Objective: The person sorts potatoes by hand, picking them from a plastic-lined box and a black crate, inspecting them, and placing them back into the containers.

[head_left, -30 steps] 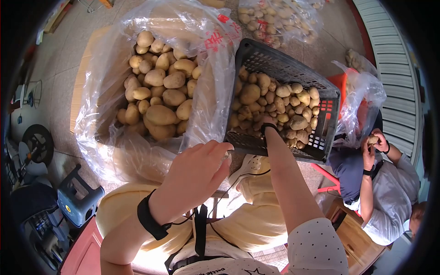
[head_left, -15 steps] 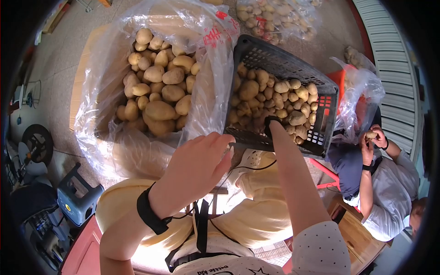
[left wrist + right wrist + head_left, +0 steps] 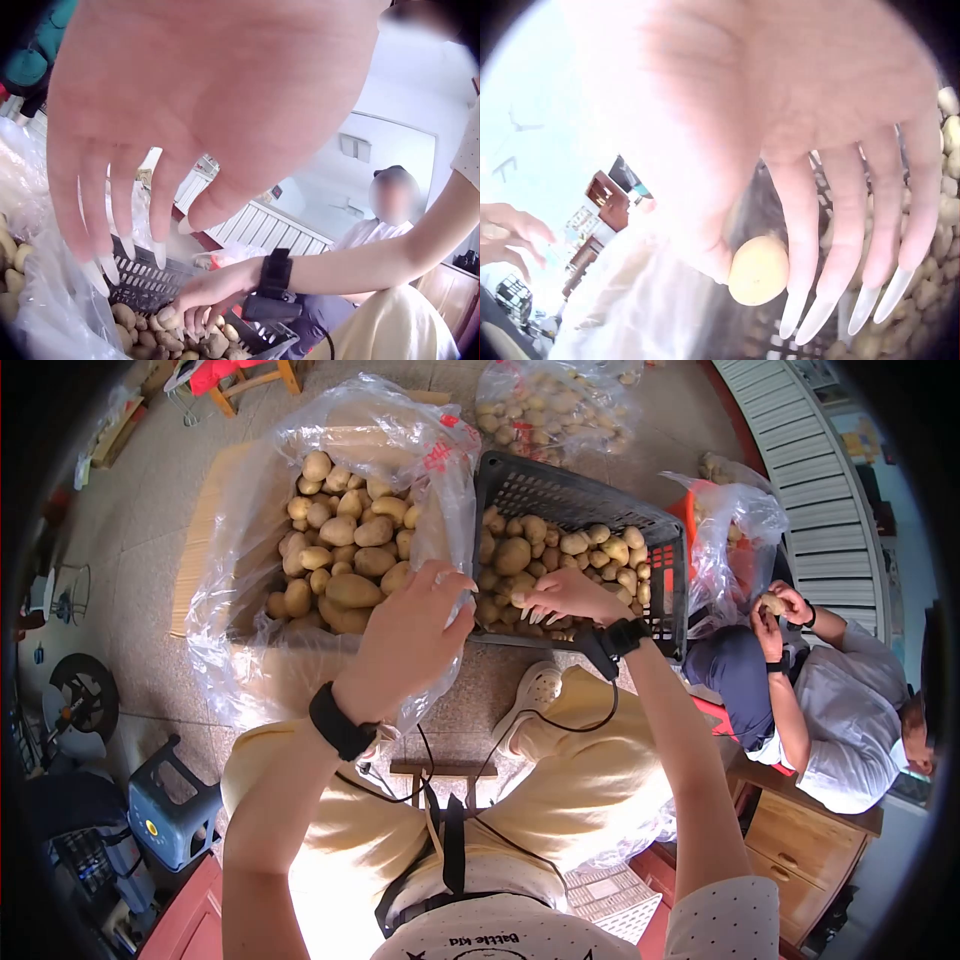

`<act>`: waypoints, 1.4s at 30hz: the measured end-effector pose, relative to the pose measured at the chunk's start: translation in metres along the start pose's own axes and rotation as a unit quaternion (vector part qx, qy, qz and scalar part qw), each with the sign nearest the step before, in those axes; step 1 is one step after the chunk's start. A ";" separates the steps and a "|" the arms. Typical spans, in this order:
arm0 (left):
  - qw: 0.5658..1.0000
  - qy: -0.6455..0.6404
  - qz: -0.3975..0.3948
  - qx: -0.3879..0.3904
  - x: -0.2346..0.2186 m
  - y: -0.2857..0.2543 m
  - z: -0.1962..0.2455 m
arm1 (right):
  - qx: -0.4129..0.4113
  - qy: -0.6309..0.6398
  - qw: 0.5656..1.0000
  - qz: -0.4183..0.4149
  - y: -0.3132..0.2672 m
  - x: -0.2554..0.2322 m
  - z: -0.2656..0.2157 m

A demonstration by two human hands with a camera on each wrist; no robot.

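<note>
My right hand [image 3: 578, 596] is over the black plastic crate [image 3: 570, 497], which holds many smallish potatoes [image 3: 513, 556]. In the right wrist view its thumb and index finger pinch a small, round, yellowish potato [image 3: 759, 271], while the other fingers reach down, long nails showing. My left hand [image 3: 412, 645] hovers near the side of the cardboard box that faces the crate. Its fingers are loosely bent, and the left wrist view shows nothing in the palm. Larger potatoes [image 3: 352, 590] lie in that box, which is lined with a clear plastic bag [image 3: 235, 555].
Behind the crate lies a clear bag of potatoes [image 3: 560, 405]. To the right, a seated person [image 3: 835, 710] handles a potato beside an orange container with a plastic bag [image 3: 740, 525]. A blue stool [image 3: 175, 805] stands at left. Cables hang from both wrists.
My right hand has come up from among the potatoes in the crate, with a small potato now showing in its grip. My left hand has shifted slightly. The head view has swung somewhat.
</note>
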State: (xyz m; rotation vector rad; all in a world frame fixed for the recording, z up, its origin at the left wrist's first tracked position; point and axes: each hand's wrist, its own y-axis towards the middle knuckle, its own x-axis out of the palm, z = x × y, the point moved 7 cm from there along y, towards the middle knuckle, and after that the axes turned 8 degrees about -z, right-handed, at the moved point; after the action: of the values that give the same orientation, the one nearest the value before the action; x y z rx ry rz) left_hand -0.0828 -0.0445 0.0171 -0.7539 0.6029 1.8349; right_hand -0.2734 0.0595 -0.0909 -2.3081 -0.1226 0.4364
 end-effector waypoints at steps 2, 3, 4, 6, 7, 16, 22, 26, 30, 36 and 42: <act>0.999 -0.038 -0.030 -0.008 -0.002 -0.002 0.002 | -0.010 0.021 1.000 0.001 -0.019 0.010 -0.021; 0.999 -0.036 -0.031 -0.006 -0.005 -0.003 0.002 | -0.019 0.044 0.999 -0.005 -0.027 0.015 -0.029; 0.998 -0.038 -0.046 -0.012 -0.005 -0.003 0.002 | -0.035 0.070 0.997 -0.006 -0.034 0.018 -0.034; 0.997 -0.036 -0.061 -0.018 -0.008 -0.002 0.002 | -0.069 0.115 0.991 -0.012 -0.041 0.026 -0.045; 0.996 -0.054 -0.072 0.002 -0.010 -0.001 0.005 | -0.099 0.158 0.982 -0.020 -0.042 0.030 -0.051; 0.985 -0.121 -0.118 0.038 -0.005 0.003 0.007 | -0.152 0.329 0.927 -0.099 -0.049 0.064 -0.070; 0.979 -0.158 -0.126 0.006 0.000 0.013 0.009 | -0.158 0.377 0.907 -0.101 -0.045 0.059 -0.068; 0.986 -0.122 -0.115 -0.017 -0.002 0.014 0.007 | -0.158 0.330 0.928 -0.068 -0.049 0.058 -0.069; 0.985 -0.110 -0.125 -0.042 -0.001 0.014 0.008 | -0.161 0.318 0.933 -0.055 -0.046 0.060 -0.066; 0.974 -0.116 -0.181 -0.068 0.008 0.015 0.006 | -0.167 0.291 0.941 -0.051 -0.046 0.059 -0.066; 0.947 -0.224 -0.206 -0.106 0.018 0.011 -0.008 | -0.159 0.281 0.946 -0.041 -0.051 0.056 -0.069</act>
State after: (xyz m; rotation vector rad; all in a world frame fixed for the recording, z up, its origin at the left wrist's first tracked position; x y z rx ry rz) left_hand -0.0963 -0.0429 -0.0014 -0.5215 -0.0498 1.6127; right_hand -0.1946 0.0607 -0.0253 -2.6366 -0.0063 -0.3166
